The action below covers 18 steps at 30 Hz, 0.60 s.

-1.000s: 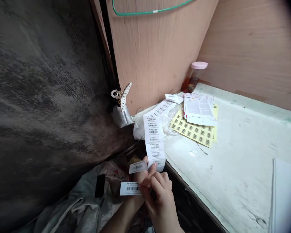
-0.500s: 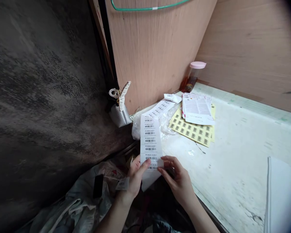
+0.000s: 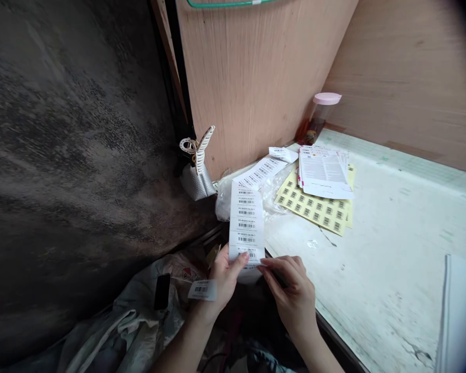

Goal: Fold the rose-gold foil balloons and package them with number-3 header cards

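Observation:
A long white strip of barcode labels (image 3: 247, 217) runs from the table down to my hands. My left hand (image 3: 223, 277) grips the strip near its lower end, thumb on top across a barcode and fingers underneath. A single barcode label (image 3: 202, 290) clings to the back of that hand near the wrist. My right hand (image 3: 289, 287) pinches the strip's right edge between thumb and forefinger, close to a fold. Below the fold the end of the strip bends away and is partly hidden.
Yellow sticker sheets (image 3: 314, 210) lie under a stack of printed papers (image 3: 324, 173). Behind stands a pink-lidded jar (image 3: 319, 119) of dark liquid. Crumpled clear plastic (image 3: 224, 202), a silver pouch (image 3: 197, 181) and folded white material (image 3: 460, 316) are around. A dark phone-like object (image 3: 162, 291) rests on cloth at lower left.
My right thumb and forefinger have closed together on the strip's edge, and the strip's lower end has folded back. The view has shifted slightly, moving things a little to the right.

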Available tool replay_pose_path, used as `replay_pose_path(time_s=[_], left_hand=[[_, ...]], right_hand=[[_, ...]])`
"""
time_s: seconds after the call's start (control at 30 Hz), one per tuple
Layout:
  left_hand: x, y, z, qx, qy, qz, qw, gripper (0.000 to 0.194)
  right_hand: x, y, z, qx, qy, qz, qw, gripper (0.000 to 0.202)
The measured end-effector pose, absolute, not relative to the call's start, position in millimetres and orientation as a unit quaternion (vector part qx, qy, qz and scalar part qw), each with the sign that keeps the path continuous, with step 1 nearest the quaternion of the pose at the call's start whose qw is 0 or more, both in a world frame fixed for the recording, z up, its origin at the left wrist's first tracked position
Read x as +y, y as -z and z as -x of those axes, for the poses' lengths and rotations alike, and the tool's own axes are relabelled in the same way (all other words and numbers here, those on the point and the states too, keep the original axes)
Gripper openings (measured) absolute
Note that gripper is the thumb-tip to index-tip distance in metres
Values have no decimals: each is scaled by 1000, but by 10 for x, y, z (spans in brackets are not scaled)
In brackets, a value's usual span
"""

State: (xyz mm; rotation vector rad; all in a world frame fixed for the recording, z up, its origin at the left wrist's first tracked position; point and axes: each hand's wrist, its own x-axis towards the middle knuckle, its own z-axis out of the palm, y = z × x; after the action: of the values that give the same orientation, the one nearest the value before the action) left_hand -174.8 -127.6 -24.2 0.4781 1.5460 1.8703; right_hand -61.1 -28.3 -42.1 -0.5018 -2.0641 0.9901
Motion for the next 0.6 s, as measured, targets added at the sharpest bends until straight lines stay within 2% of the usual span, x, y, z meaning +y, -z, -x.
replay_pose_path(time_s=[0.33,0.5,0.6], left_hand=[[-1222,254,1726,588,-724,-164,321,35],[-1215,283,1861,573,-707,-168,380,29],[-1185,361,1915,596,-692,-158,375,32]], right_hand=[[-302,405,565,-831,-300,199,425,8],[-397,196,234,-892,-225,103,379,11],[-572,-27,37,-892,-244,87,371,12]])
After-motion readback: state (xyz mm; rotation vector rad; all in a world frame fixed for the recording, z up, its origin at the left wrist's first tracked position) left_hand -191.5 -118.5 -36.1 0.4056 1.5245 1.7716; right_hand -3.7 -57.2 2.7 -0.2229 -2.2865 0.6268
